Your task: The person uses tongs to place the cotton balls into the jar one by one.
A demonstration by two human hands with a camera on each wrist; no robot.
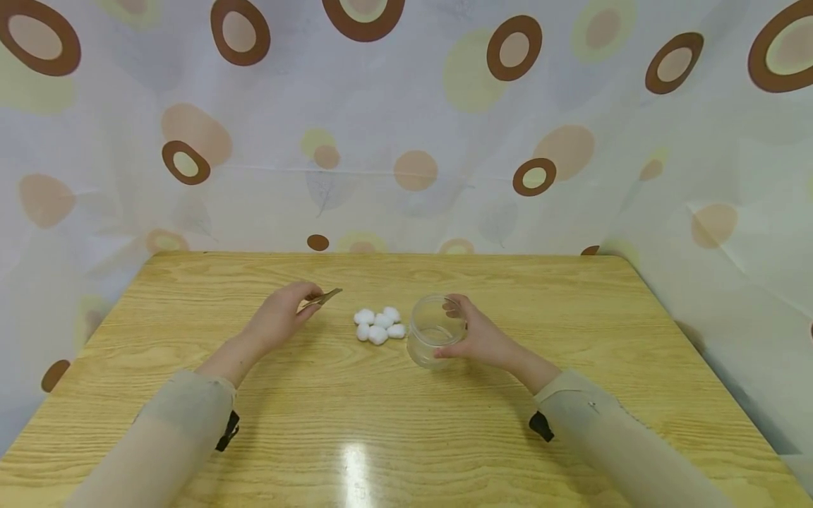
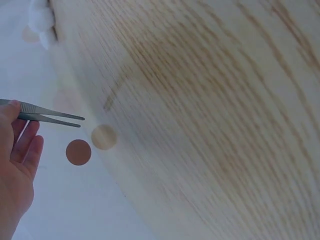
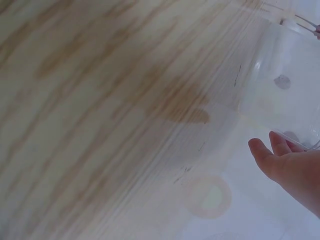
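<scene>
The left hand [image 1: 279, 321] pinches tweezers [image 1: 322, 298], tips nearly together and holding nothing, pointing toward three o'clock at the cotton balls [image 1: 379, 325]. The right hand [image 1: 479, 337] curls round the clear jar [image 1: 434, 330] just beyond them at three o'clock. This looks like the approach before a pick: next, the tips must spread and close on one ball.

A staged recording corner rather than a lived-in room: a pale wood-grain tabletop [image 1: 394, 423] stands boxed in by a thin curtain [image 1: 406, 141] printed with brown rings and beige ovals (it fills the upper half of the frame and wraps down both sides), hiding whatever room lies behind. Even overhead light glares at bottom centre.
</scene>
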